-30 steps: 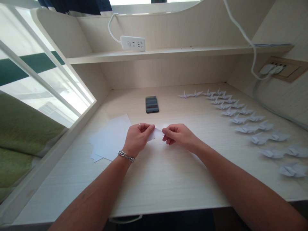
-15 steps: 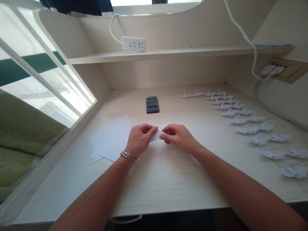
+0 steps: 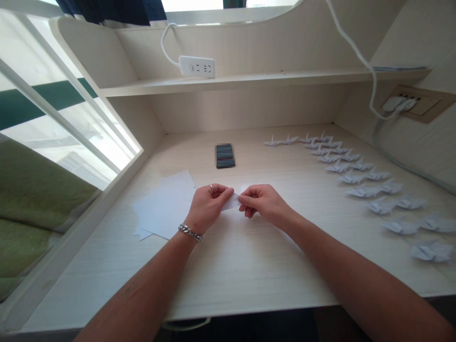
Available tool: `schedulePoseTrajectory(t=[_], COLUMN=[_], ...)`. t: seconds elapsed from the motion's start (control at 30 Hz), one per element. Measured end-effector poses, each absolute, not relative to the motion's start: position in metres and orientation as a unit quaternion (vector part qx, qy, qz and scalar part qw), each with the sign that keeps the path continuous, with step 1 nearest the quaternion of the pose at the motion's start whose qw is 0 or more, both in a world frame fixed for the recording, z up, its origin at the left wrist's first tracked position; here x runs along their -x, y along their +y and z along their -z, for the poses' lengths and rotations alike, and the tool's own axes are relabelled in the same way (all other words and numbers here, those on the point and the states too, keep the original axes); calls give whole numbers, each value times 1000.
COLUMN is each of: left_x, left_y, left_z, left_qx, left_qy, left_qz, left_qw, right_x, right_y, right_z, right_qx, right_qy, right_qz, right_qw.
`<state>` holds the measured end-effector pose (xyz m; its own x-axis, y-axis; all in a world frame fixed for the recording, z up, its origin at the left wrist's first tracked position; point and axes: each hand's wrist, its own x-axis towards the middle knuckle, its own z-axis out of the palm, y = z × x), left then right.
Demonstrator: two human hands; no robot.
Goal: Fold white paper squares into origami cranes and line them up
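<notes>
A small folded piece of white paper (image 3: pixel 231 202) is held just above the desk between both hands. My left hand (image 3: pixel 207 205), with a ring and a metal bracelet, pinches its left end with curled fingers. My right hand (image 3: pixel 261 202) pinches its right end between thumb and fingertips. A stack of plain white sheets (image 3: pixel 166 204) lies on the desk directly left of my left hand.
Several folded paper cranes (image 3: pixel 359 178) lie in rows across the right of the pale wooden desk (image 3: pixel 228 266). A dark phone (image 3: pixel 225 156) lies behind the hands. A power strip (image 3: pixel 196 66) sits on the shelf; a white cable (image 3: pixel 356 50) runs to a wall socket (image 3: pixel 402 102).
The hands have drawn closer together on the folded paper, so less of it shows between them. Nothing else on the desk has moved.
</notes>
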<state>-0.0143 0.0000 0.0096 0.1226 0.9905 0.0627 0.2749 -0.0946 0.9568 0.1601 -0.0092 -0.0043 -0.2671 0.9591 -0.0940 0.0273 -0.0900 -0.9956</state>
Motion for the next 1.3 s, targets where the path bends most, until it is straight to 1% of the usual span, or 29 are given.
schedulePoseTrajectory(t=[0.13,0.37,0.57,0.93,1.03,1.17,1.23,1.3], left_x=[15,16,13,13,13,15,15,15], left_y=[1,1,-2,-3,-2,0,1,1], left_z=[-8,-8,-11,-10,-10,-9,-8,-8], left_qx=[-617,-625,-630,-652,-650,-636,-628,-629], left_qy=[485,495,512,550,549,542,540,543], left_qz=[-401,-392,-385,-366,-371,-387,-395,-395], left_qw=[471,459,439,371,372,390,397,392], right_x=[-158,-159,-159,-154,-156,-161,-163,-163], right_y=[-11,-10,-12,-14,-13,-10,-9,-9], right_z=[4,3,4,9,5,-2,-3,-1], right_qx=[470,465,461,469,459,464,470,463], right_qy=[-542,-528,-549,-560,-549,-489,-473,-502], right_qz=[-569,-603,-579,-562,-585,-641,-647,-639], right_qw=[401,377,387,390,381,368,370,353])
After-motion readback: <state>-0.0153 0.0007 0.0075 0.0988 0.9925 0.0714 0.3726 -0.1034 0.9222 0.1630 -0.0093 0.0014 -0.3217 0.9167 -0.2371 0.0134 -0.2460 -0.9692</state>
